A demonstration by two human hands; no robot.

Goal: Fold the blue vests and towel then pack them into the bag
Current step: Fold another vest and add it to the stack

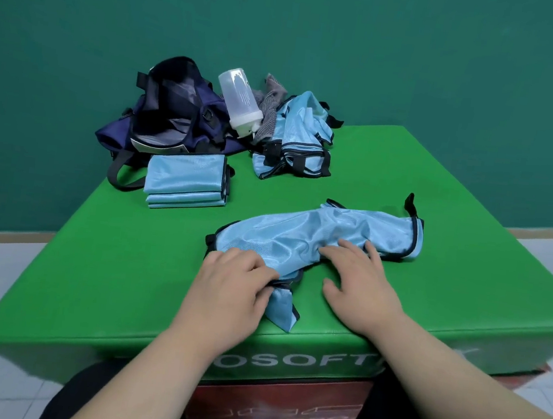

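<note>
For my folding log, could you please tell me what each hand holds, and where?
The left hand grips the unfolded blue vest at its near left end; the right hand only presses its middle.

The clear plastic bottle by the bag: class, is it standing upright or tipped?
Tipped. The bottle leans at a slant, white cap end down beside the grey towel, clear base raised, next to the navy bag.

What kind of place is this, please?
Probably a gym or sports training room: a green padded box serves as table, holding blue training vests, a navy bag and a shaker bottle.
</note>
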